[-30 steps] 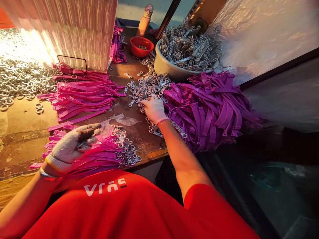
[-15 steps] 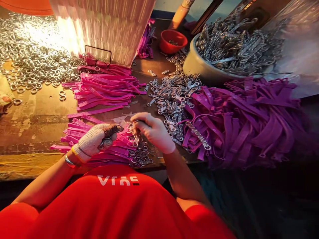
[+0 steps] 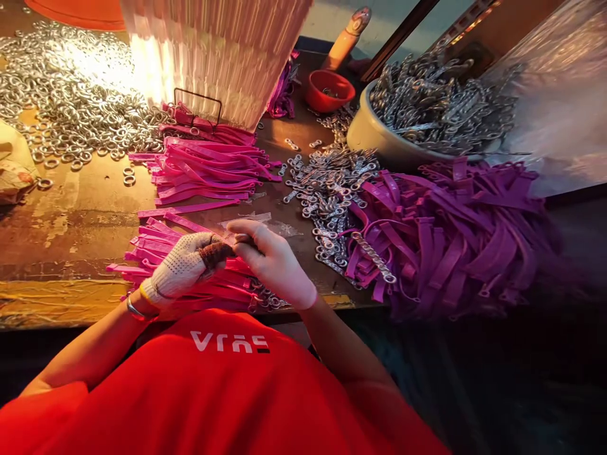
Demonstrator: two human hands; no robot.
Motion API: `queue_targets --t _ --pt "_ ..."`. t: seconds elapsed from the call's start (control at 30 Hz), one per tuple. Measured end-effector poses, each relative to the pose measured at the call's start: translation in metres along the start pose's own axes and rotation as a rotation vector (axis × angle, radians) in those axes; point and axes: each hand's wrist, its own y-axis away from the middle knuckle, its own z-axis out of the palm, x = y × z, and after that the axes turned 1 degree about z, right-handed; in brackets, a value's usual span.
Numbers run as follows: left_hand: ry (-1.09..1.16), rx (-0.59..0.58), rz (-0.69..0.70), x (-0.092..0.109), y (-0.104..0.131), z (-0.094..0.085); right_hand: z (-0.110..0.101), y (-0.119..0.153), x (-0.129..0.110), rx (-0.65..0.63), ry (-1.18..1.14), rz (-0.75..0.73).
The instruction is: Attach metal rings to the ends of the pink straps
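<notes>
My left hand (image 3: 190,260), in a white dotted glove with brown wrapping at the fingers, is closed above the lower pile of pink straps (image 3: 154,249). My right hand (image 3: 272,256), in a thin white glove, has its fingers pinched together against the left fingertips. Whatever small piece lies between the hands is hidden by the fingers. Beneath and beside my right hand lie small metal links (image 3: 270,298), partly covered by it. Another bundle of pink straps (image 3: 203,167) rests farther back on the table.
Metal rings (image 3: 95,117) spread across the back left. Metal links (image 3: 327,189) lie right of centre, beside purple straps (image 3: 455,234). Behind them stand a beige bowl (image 3: 379,136) of metal pieces and a red bowl (image 3: 317,101). A ribbed translucent sheet (image 3: 218,57) stands at the back.
My right hand has moved left and met my left hand, where a gap was before. It now covers more of the small links. The whole view has shifted slightly.
</notes>
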Motion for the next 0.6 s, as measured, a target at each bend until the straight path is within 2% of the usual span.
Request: queue_targets --t 0.1,0.17,0.27,0.33,0.43,0.5,0.6 --pt "-0.17 0.041 0.111 -0.002 0.002 0.0 0.011 0.004 0.0 0.053 0.148 -0.023" --pt "-0.247 0.072 0.133 -0.003 0.001 -0.002 0.015 0.003 -0.002 -0.001 0.354 -0.072" --pt "-0.14 0.065 0.018 -0.006 -0.005 -0.004 0.015 -0.004 -0.006 -0.12 0.658 -0.127" --pt "-0.026 0.05 -0.08 -0.007 -0.01 -0.006 0.013 -0.009 -0.007 -0.161 0.759 -0.12" --pt "0.074 0.024 -0.143 -0.005 -0.019 -0.009 0.009 -0.01 -0.005 -0.156 0.739 -0.055" --pt "0.025 -0.042 -0.146 -0.003 -0.031 -0.014 0.006 -0.006 0.002 -0.127 0.656 -0.001" --pt "-0.37 -0.104 0.019 0.002 -0.066 -0.021 0.002 0.0 0.017 0.01 0.501 0.069"
